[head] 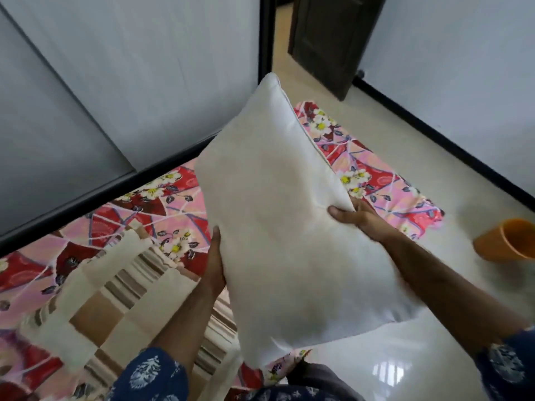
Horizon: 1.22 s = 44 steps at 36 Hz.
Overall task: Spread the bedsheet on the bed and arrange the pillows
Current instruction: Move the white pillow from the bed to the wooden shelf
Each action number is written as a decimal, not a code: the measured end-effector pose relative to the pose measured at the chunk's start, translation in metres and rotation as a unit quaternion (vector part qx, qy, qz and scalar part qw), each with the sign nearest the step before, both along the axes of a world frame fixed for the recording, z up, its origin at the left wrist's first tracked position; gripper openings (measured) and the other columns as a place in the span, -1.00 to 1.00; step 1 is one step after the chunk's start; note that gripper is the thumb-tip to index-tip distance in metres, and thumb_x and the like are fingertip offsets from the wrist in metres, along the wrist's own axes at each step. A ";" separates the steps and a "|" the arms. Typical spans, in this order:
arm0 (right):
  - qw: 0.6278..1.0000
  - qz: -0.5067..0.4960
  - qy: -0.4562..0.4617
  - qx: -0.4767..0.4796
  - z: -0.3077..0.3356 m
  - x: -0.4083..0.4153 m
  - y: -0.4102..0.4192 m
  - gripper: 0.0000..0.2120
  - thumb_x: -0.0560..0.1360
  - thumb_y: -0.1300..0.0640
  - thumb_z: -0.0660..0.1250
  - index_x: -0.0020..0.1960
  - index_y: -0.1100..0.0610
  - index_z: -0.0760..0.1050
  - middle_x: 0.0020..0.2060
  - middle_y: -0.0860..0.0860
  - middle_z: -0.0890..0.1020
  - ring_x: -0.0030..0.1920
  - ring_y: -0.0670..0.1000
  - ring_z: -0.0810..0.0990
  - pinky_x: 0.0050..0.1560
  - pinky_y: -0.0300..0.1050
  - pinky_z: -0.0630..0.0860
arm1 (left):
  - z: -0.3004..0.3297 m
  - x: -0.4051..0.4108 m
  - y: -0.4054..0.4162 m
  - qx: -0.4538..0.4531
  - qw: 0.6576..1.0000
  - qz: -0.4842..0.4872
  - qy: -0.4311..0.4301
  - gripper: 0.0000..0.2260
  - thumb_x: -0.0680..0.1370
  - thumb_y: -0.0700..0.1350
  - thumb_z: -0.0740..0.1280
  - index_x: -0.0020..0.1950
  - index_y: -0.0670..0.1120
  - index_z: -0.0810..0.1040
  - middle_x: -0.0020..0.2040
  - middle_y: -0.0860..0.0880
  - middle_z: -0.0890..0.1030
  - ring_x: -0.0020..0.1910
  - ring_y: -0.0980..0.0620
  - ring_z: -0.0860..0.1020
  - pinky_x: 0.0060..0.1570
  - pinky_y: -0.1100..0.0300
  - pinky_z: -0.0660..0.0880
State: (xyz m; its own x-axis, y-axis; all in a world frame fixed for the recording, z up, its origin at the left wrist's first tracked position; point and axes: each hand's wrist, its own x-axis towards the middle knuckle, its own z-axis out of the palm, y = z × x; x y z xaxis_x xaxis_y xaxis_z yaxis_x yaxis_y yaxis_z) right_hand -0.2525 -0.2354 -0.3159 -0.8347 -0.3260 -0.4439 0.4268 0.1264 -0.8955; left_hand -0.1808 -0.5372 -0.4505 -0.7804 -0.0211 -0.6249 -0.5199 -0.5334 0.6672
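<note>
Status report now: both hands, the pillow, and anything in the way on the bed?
Left hand and right hand both gripping white pillow, held above floral bedsheet. Striped cloth lying on sheet below.

A plain white square fabric pillow [289,227]; beyond the left hand [215,264], a pink-and-red floral cotton bedsheet [179,215] and beige brown-striped pillow [115,287]. Right of the right hand [357,217], an orange plastic cup [503,241]. Navy white-leaf-print sleeves [144,374].

Pillow [286,221] above bedsheet [185,204], cup [503,240] right.

Head view, steeply down, close over bedsheet [179,221].
</note>
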 end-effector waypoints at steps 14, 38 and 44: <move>0.969 -0.234 0.037 0.065 0.043 0.060 0.188 -0.80 0.55 -0.02 0.43 0.15 -0.04 0.57 -0.03 0.00 0.72 -0.15 -0.07 0.73 -0.23 -0.20 0.62 | 0.073 -0.088 0.191 -0.284 0.948 0.004 0.143 -0.21 0.45 0.27 0.46 0.55 -0.06 0.31 0.49 -0.07 0.44 0.45 -0.10 0.42 0.46 -0.08 0.36; 0.815 -0.502 0.089 0.275 0.081 0.125 0.667 -0.14 0.22 -0.51 0.47 0.23 0.09 0.39 0.10 -0.06 0.61 0.03 -0.03 0.65 0.00 0.01 0.64 | 0.188 -0.159 0.755 -0.375 0.810 -0.274 0.358 -0.65 0.60 0.24 0.27 0.12 -0.03 0.42 0.20 -0.18 0.60 0.19 -0.22 0.56 0.13 -0.01 0.45; 0.785 -0.536 0.092 0.295 0.091 0.110 0.751 -0.37 0.39 -0.31 0.49 0.18 0.12 0.39 0.01 -0.13 0.54 -0.02 -0.16 0.57 -0.18 -0.22 0.50 | 0.197 -0.190 0.859 -0.321 0.800 -0.323 0.392 -0.38 0.44 0.34 0.21 0.31 -0.08 0.45 0.30 -0.17 0.58 0.27 -0.19 0.54 0.20 0.01 0.44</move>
State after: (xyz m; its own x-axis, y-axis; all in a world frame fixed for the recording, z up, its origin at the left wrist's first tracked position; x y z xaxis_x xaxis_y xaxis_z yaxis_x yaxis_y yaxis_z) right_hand -0.1423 0.5158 -0.2254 -0.5565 0.8256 -0.0933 0.4418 0.1990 -0.8747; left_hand -0.3708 0.3218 -0.2537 -0.9050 0.4237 0.0387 0.1623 0.2598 0.9519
